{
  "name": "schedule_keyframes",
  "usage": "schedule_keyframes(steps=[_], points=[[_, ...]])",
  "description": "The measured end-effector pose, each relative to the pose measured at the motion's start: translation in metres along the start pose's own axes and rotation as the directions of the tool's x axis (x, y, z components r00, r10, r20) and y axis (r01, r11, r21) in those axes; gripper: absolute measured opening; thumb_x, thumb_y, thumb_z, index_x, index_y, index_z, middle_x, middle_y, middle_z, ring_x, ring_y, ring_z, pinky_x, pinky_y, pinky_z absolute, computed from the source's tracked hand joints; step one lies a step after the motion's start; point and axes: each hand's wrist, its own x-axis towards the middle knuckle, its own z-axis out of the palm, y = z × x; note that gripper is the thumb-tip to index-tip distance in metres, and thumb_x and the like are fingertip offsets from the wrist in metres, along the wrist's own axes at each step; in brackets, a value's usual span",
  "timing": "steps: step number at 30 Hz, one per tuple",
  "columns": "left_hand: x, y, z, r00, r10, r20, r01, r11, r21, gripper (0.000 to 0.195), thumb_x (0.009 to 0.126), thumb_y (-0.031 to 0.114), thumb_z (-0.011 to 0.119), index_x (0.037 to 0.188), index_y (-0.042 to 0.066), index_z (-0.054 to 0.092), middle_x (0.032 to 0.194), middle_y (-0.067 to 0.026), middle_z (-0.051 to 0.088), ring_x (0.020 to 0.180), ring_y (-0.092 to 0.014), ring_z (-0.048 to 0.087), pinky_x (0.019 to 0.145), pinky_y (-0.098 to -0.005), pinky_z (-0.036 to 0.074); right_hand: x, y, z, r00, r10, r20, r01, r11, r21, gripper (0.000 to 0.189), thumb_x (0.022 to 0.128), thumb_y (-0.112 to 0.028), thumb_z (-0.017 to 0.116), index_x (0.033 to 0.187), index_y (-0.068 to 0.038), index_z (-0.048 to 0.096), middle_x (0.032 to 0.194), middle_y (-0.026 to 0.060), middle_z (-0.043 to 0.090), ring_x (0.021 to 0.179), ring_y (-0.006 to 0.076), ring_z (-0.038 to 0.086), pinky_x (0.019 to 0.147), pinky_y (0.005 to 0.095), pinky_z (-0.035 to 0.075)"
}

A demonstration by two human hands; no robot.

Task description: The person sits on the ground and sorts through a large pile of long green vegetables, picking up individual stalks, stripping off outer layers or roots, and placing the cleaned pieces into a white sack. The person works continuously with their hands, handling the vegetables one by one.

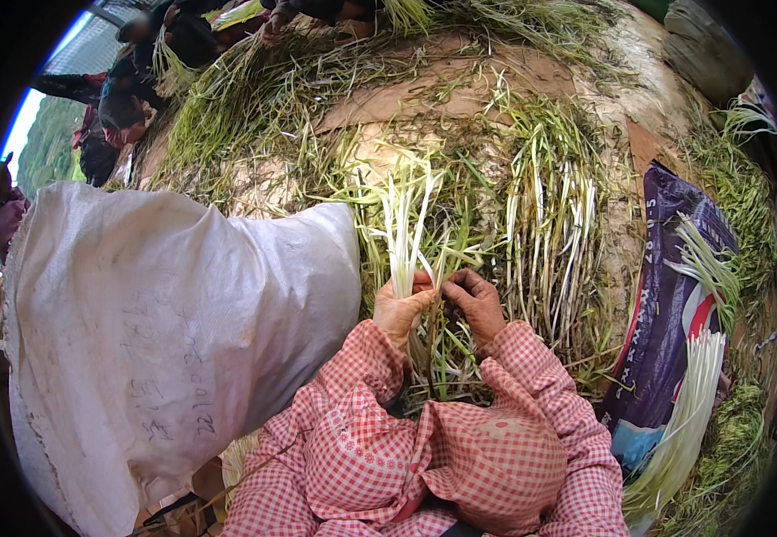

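Note:
My left hand (pixel 402 305) is closed around a small bunch of pale vegetable stalks (pixel 400 231), whose white ends point away from me. Close beside it, my right hand (pixel 476 302) pinches a thin stalk at the fingertips, where the two hands nearly meet. Leafy green ends trail below the hands towards my lap. Just ahead and to the right, a spread row of untrimmed stalks (pixel 549 235) with white and brownish stems lies on the ground. Loose leaves and peelings surround both hands.
A large white woven sack (pixel 180 322) bulges on my left, bearing handwriting. To the right, a dark purple printed bag (pixel 670 268) lies flat, with a bundle of clean white stalks (pixel 690 389) on it. Heaped greens (pixel 227 114) lie beyond; other people (pixel 120 94) are at far left.

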Motion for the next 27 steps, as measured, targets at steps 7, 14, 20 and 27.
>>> schedule_keyframes(steps=[7,14,20,27], points=[[-0.002,0.02,0.007,0.986,0.014,-0.168,-0.03,0.995,-0.095,0.029,0.072,-0.003,0.068,0.099,-0.002,0.059,0.075,-0.0077,0.062,0.057,-0.01,0.054,0.046,-0.0208,0.042,-0.024,0.049,-0.038,0.974,0.22,0.048,-0.125,0.708,-0.694,0.016,0.079,-0.015,0.061,0.087,-0.001,0.058,0.074,0.0079,0.059,0.063,0.014,0.053,0.059,0.0275,0.047],[-0.005,0.029,0.007,0.993,-0.028,-0.113,0.011,0.989,-0.147,0.02,0.076,0.003,0.066,0.096,0.0,0.061,0.062,-0.0038,0.06,0.034,-0.004,0.036,0.03,-0.0201,0.024,-0.075,0.02,-0.081,0.926,0.376,-0.031,-0.204,0.428,-0.88,0.032,0.082,-0.017,0.06,0.112,-0.008,0.055,0.105,0.0128,0.06,0.094,0.0245,0.059,0.082,0.039,0.05],[-0.01,0.027,0.026,0.993,-0.046,-0.108,0.041,0.998,-0.055,0.014,0.077,0.005,0.066,0.09,0.003,0.061,0.063,-0.0014,0.058,0.036,-0.004,0.036,0.032,-0.0197,0.024,-0.039,-0.044,-0.007,0.977,-0.195,0.082,0.195,0.679,-0.708,0.023,0.085,-0.027,0.058,0.09,-0.004,0.061,0.073,0.0042,0.059,0.053,0.0085,0.049,0.045,0.023,0.042],[-0.011,0.026,0.029,0.995,-0.051,-0.081,0.05,0.999,-0.017,0.015,0.076,0.011,0.069,0.087,0.006,0.061,0.06,0.0023,0.054,0.037,-0.004,0.035,0.034,-0.0196,0.023,-0.003,-0.039,0.012,0.932,-0.354,0.076,0.359,0.875,-0.326,0.009,0.079,-0.01,0.065,0.084,-0.004,0.06,0.074,0.0009,0.059,0.063,0.0077,0.051,0.057,0.0217,0.044]])
